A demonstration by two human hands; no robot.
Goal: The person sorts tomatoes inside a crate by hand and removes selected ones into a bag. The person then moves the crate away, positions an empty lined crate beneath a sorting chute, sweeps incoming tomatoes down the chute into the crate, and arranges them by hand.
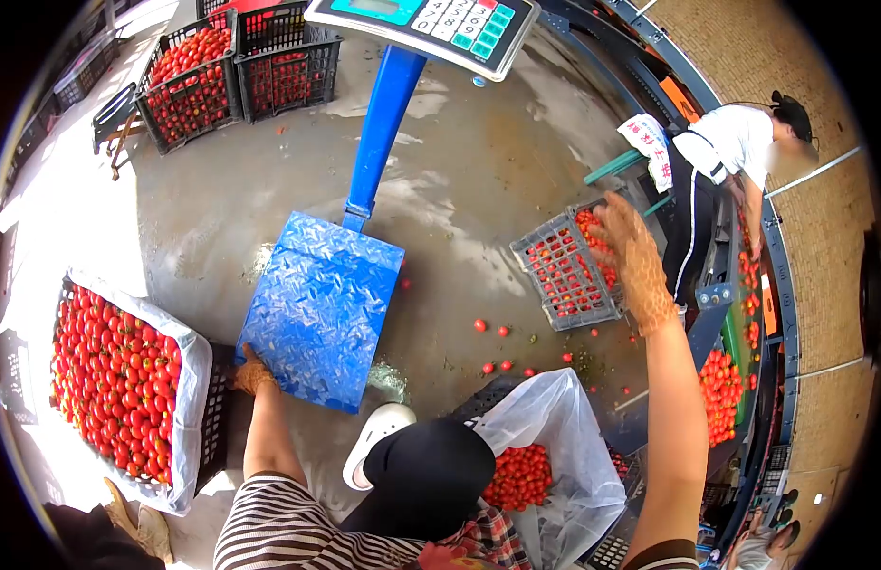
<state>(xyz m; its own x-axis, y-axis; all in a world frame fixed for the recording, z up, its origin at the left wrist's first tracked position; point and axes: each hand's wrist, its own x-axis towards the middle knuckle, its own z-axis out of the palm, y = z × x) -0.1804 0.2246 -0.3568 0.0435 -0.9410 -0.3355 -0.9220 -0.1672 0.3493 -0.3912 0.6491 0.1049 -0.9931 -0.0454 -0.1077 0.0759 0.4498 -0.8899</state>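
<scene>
My left hand (pixel 252 372), in a brownish glove, is at the near left corner of the blue scale platform (pixel 322 309). Its fingers curl against the side of a black crate (pixel 214 418), partly hidden there. That crate is lined with white plastic and full of small red tomatoes (pixel 117 380). Raised on the right, my gloved right hand (pixel 635 256) has its fingers apart and holds nothing. Behind it on the floor, as seen from here, a grey crate (pixel 564 271) of tomatoes stands tilted.
A plastic-lined crate (pixel 555 427) with tomatoes is by my leg. Loose tomatoes (pixel 488 368) lie on the wet floor. The scale's blue post (pixel 383 133) carries a keypad display (pixel 440 24). Filled crates (pixel 189 90) stand far left. A co-worker (pixel 716 161) bends over a sorting line (pixel 783 285).
</scene>
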